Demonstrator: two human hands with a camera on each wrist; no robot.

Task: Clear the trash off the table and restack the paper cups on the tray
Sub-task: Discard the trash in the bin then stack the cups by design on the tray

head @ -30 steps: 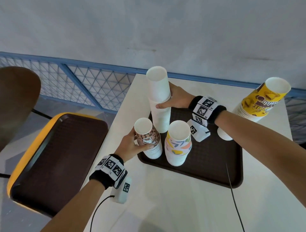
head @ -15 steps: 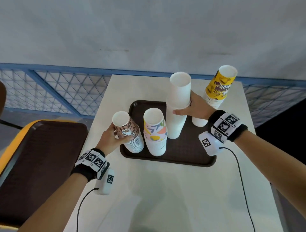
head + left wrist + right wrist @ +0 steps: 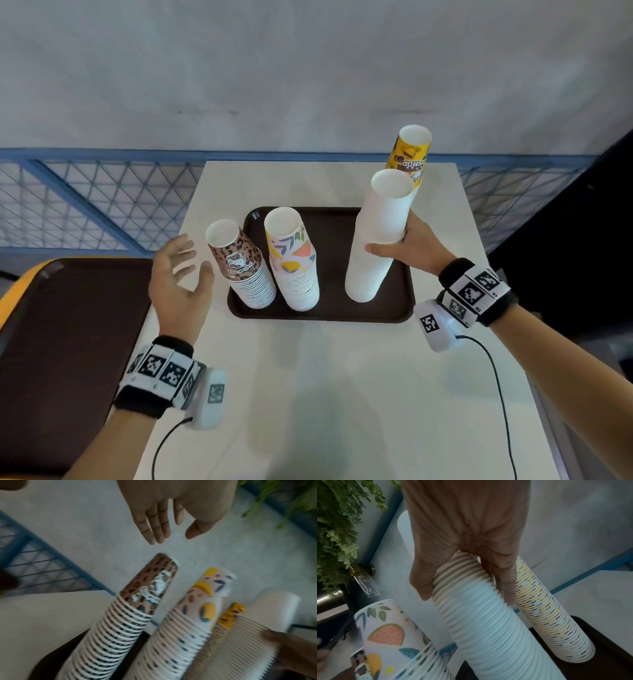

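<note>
A dark brown tray (image 3: 329, 310) lies on the white table (image 3: 335, 394). On it stand a leopard-print cup stack (image 3: 245, 265) (image 3: 130, 615) at the front left, a fruit-print stack (image 3: 293, 260) (image 3: 193, 616) (image 3: 392, 639) beside it, and a tall plain white stack (image 3: 375, 240) (image 3: 481, 616) at the right. My right hand (image 3: 407, 245) (image 3: 465, 538) grips the white stack halfway up. My left hand (image 3: 178, 274) (image 3: 173, 513) hovers with fingers spread, just left of the leopard stack and apart from it. A yellow-print stack (image 3: 409, 161) (image 3: 544, 609) stands behind the white one, by the tray's far right corner.
A blue mesh railing (image 3: 102, 202) runs behind the table, below a grey wall. A chair with a yellow rim and dark seat (image 3: 61, 329) stands to the left. Wrist-camera cables (image 3: 493, 377) trail over the table's front. Green foliage (image 3: 339, 524) shows in the right wrist view.
My left hand has let go of the leopard-print stack and drawn back to its left with fingers spread. My right hand still grips the white stack. The view shifted, centring the tray.
</note>
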